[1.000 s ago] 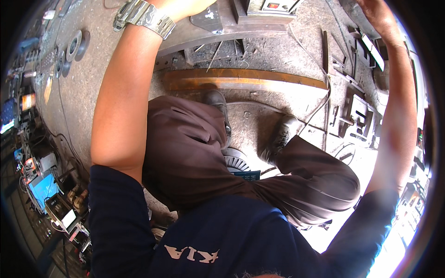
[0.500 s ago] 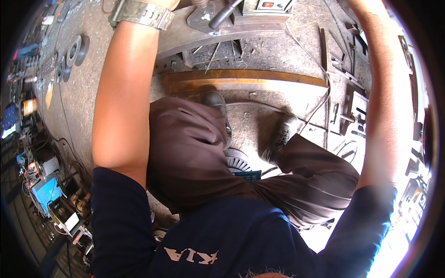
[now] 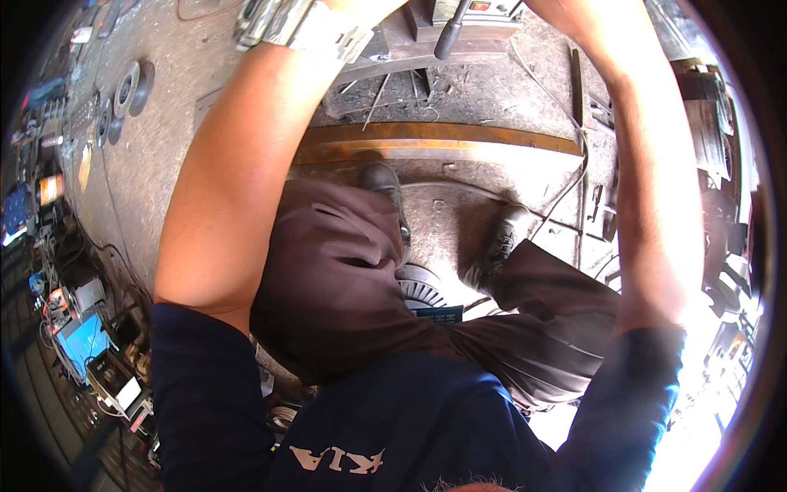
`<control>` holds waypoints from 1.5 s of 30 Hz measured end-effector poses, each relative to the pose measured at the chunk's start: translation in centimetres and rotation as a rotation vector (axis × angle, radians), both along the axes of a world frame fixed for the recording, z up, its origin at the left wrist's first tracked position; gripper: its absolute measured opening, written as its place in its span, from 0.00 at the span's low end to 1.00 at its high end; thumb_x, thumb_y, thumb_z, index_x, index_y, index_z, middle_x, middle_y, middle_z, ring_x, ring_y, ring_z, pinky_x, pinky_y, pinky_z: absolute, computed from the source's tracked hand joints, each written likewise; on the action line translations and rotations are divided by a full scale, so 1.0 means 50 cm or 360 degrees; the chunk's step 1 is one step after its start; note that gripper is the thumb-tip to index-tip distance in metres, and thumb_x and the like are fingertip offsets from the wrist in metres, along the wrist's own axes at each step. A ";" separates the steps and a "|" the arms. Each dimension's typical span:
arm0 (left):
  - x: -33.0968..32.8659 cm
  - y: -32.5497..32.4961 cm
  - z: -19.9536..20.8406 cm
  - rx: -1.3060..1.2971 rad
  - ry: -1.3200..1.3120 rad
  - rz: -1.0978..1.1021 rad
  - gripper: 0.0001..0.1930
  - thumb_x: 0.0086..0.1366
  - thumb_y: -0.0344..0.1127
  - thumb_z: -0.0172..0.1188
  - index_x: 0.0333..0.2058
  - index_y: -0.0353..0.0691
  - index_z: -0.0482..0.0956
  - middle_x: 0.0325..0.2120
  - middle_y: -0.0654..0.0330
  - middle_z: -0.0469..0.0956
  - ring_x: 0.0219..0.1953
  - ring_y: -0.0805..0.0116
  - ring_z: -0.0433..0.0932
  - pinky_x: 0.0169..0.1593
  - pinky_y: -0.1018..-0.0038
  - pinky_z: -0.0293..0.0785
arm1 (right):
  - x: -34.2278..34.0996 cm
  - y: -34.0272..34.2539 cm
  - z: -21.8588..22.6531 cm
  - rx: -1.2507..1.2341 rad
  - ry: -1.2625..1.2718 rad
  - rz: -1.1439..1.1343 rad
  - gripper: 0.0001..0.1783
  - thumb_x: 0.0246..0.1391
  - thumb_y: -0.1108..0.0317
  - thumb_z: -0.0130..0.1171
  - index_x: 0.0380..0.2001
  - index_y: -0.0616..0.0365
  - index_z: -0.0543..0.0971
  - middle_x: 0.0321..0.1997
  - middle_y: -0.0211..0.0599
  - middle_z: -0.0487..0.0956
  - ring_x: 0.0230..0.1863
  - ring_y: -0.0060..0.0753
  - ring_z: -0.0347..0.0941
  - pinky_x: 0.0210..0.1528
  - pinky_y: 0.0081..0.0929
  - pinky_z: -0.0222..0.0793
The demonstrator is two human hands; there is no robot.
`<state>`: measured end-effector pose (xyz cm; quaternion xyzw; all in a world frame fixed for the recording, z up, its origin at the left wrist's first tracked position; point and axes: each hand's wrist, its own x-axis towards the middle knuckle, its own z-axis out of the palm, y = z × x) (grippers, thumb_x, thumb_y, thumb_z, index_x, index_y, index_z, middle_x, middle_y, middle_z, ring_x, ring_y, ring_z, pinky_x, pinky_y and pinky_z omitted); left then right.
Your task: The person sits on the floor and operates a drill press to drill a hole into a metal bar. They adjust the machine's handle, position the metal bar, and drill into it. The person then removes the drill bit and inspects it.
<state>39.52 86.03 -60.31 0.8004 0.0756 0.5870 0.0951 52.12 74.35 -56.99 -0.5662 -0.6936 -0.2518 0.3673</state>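
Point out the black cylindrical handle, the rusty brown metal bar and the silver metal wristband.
Black cylindrical handle [image 3: 448, 39]: head view, grip's middle.
Rusty brown metal bar [image 3: 443, 139]: head view, mid-length.
Silver metal wristband [image 3: 290, 22]: head view, outer face.

You are wearing a navy T-shirt [image 3: 393, 402] whose chest is carrying three large, pale capital letters [image 3: 336, 459], appearing upside down from this angle. Between your legs, a teal label [image 3: 440, 315] is showing light block characters, with your brown trousers [image 3: 352, 287] partly covering it, so only a fragment is reading as lettering. At the upper edge, a red rocker switch [image 3: 478, 6] is sitting on a pale machine panel [image 3: 497, 11]; any markings there are coming out too small to read.
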 end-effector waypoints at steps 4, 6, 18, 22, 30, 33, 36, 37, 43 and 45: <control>-0.046 0.033 -0.025 0.0177 0.0110 0.0232 0.15 0.76 0.38 0.53 0.46 0.32 0.83 0.34 0.45 0.84 0.39 0.50 0.86 0.43 0.66 0.80 | 0.014 -0.023 -0.096 -0.0591 0.0859 -0.0454 0.14 0.60 0.65 0.66 0.37 0.70 0.81 0.31 0.55 0.84 0.31 0.45 0.84 0.35 0.39 0.77; -0.049 0.032 -0.026 0.0155 0.0146 0.0208 0.15 0.77 0.38 0.53 0.44 0.32 0.83 0.32 0.47 0.84 0.36 0.50 0.86 0.41 0.67 0.80 | 0.069 -0.042 -0.206 -0.0939 0.0799 -0.0553 0.27 0.61 0.50 0.63 0.49 0.65 0.80 0.39 0.54 0.85 0.37 0.46 0.86 0.44 0.39 0.78; -0.080 0.054 -0.051 -0.0379 0.0271 0.0038 0.24 0.80 0.48 0.47 0.33 0.35 0.82 0.16 0.64 0.75 0.18 0.75 0.73 0.24 0.76 0.67 | 0.082 0.041 -0.439 -0.1323 0.0871 -0.0412 0.23 0.66 0.50 0.61 0.49 0.60 0.79 0.32 0.44 0.87 0.36 0.38 0.87 0.45 0.36 0.80; -0.079 0.055 -0.057 -0.0251 0.0297 -0.0014 0.24 0.80 0.47 0.46 0.32 0.35 0.82 0.15 0.65 0.75 0.16 0.77 0.71 0.22 0.78 0.65 | 0.083 0.045 -0.460 -0.1200 0.0738 -0.0480 0.21 0.66 0.52 0.61 0.47 0.61 0.78 0.31 0.48 0.86 0.39 0.46 0.87 0.46 0.40 0.81; -0.060 0.045 -0.065 0.0009 0.0349 0.0078 0.24 0.81 0.45 0.45 0.31 0.35 0.81 0.17 0.62 0.78 0.16 0.78 0.70 0.18 0.80 0.64 | 0.097 0.042 -0.480 -0.1122 0.0702 -0.0478 0.21 0.67 0.54 0.60 0.50 0.61 0.76 0.32 0.50 0.86 0.41 0.49 0.86 0.47 0.42 0.81; -0.073 0.095 -0.088 -0.0141 0.0268 -0.0101 0.24 0.81 0.46 0.45 0.31 0.35 0.80 0.18 0.62 0.79 0.16 0.78 0.70 0.18 0.80 0.64 | 0.098 0.043 -0.488 -0.1110 0.0727 -0.0461 0.21 0.67 0.54 0.60 0.50 0.61 0.77 0.32 0.50 0.86 0.40 0.49 0.87 0.47 0.42 0.81; -0.070 0.103 -0.100 -0.0259 0.0199 -0.0229 0.25 0.81 0.46 0.44 0.31 0.36 0.80 0.17 0.62 0.78 0.15 0.78 0.70 0.18 0.80 0.64 | 0.102 0.043 -0.491 -0.1093 0.0726 -0.0429 0.21 0.67 0.54 0.59 0.50 0.60 0.77 0.33 0.50 0.86 0.40 0.49 0.87 0.46 0.42 0.81; -0.071 0.105 -0.100 -0.0253 0.0205 -0.0265 0.25 0.81 0.46 0.44 0.31 0.36 0.80 0.17 0.62 0.78 0.15 0.78 0.70 0.18 0.80 0.64 | 0.097 0.042 -0.492 -0.1070 0.0716 -0.0444 0.20 0.67 0.53 0.59 0.50 0.60 0.77 0.32 0.50 0.86 0.40 0.48 0.87 0.46 0.42 0.81; -0.062 0.039 -0.065 -0.0169 0.0273 -0.0020 0.25 0.81 0.47 0.43 0.31 0.36 0.80 0.16 0.63 0.76 0.14 0.78 0.69 0.17 0.81 0.63 | 0.099 0.042 -0.495 -0.1069 0.0687 -0.0464 0.20 0.67 0.53 0.59 0.51 0.60 0.77 0.32 0.51 0.86 0.41 0.50 0.86 0.46 0.43 0.81; -0.066 0.071 -0.085 -0.0225 0.0229 -0.0035 0.25 0.81 0.47 0.43 0.31 0.36 0.80 0.15 0.64 0.76 0.14 0.78 0.69 0.17 0.80 0.62 | 0.102 0.042 -0.496 -0.1062 0.0678 -0.0451 0.21 0.67 0.53 0.59 0.51 0.60 0.77 0.33 0.51 0.86 0.41 0.51 0.86 0.46 0.44 0.81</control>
